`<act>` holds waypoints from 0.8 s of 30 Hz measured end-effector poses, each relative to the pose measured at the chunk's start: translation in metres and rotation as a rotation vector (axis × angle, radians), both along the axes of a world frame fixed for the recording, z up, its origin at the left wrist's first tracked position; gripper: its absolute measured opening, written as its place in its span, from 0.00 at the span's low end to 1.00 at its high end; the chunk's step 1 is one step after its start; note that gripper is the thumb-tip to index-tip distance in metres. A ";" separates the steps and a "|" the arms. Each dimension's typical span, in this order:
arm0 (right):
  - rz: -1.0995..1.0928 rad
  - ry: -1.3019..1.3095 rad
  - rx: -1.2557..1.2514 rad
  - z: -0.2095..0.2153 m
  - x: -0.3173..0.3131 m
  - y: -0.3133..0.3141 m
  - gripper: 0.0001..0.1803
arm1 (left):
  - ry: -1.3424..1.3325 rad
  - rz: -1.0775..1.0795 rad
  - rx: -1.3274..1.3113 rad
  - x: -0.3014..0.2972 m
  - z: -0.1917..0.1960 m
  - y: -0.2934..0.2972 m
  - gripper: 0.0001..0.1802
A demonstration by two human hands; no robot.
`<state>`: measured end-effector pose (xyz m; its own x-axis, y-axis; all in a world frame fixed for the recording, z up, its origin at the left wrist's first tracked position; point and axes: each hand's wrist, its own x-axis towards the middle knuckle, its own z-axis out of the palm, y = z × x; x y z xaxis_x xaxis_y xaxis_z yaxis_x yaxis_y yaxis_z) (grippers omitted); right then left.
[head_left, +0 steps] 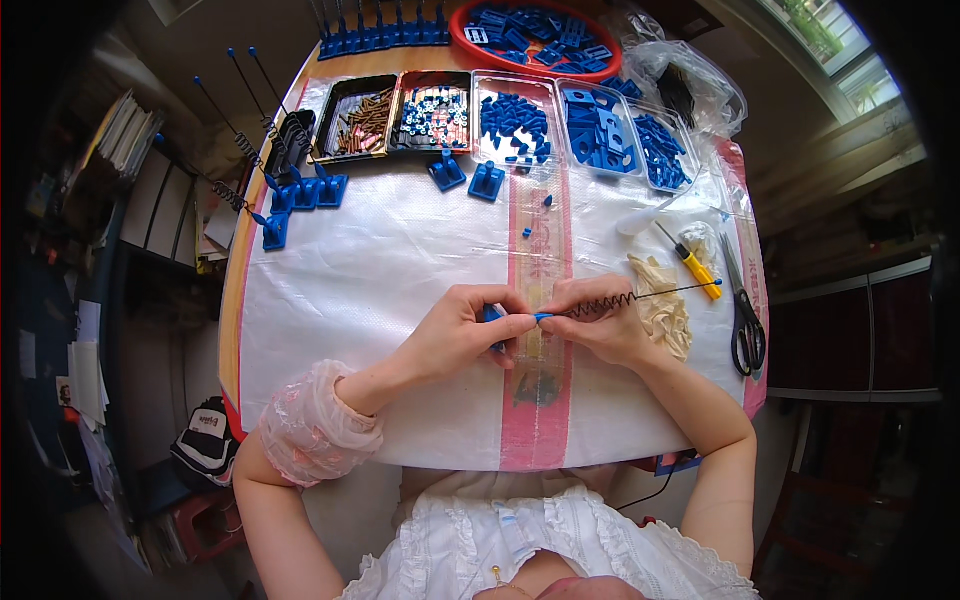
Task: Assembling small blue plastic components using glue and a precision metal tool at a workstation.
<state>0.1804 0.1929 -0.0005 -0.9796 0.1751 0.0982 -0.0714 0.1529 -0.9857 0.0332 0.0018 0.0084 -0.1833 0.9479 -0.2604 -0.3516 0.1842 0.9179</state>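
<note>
My left hand (465, 325) is closed around a blue plastic base (492, 315), mostly hidden by the fingers. My right hand (610, 325) pinches a black spring rod (662, 292), coiled near the fingers, whose straight end points right and carries a small blue tip (718, 282). Between the two hands a small blue plastic piece (543, 316) shows at the fingertips, and both hands nearly meet there. Beyond them, a loose blue bit (527, 233) and a blue cone (548, 200) lie on the white woven sheet (400, 260).
Trays of screws (366, 120), nuts (432, 115) and blue parts (513, 118) line the back, with a red basin (460, 30) behind. Blue bases with rods (305, 190) stand left. Scissors (746, 325), a yellow-handled screwdriver (698, 270) and cream gloves (660, 310) lie right.
</note>
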 end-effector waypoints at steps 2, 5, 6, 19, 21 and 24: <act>0.001 0.005 -0.012 0.000 0.000 -0.001 0.05 | -0.024 -0.025 -0.013 -0.002 0.000 0.000 0.10; 0.007 0.013 -0.037 0.002 -0.001 -0.003 0.05 | -0.050 -0.040 -0.014 -0.004 0.001 0.001 0.11; 0.009 0.030 -0.038 0.002 -0.001 -0.003 0.05 | -0.055 -0.046 -0.017 -0.004 0.001 0.001 0.11; 0.087 0.169 0.074 -0.004 -0.001 0.001 0.05 | -0.246 -0.131 -0.140 -0.008 0.003 0.001 0.11; 0.099 0.175 0.087 -0.003 -0.002 0.001 0.05 | -0.259 -0.137 -0.152 -0.008 0.004 0.001 0.11; 0.108 0.180 0.078 -0.002 -0.001 0.001 0.06 | -0.272 -0.144 -0.158 -0.008 0.006 0.000 0.11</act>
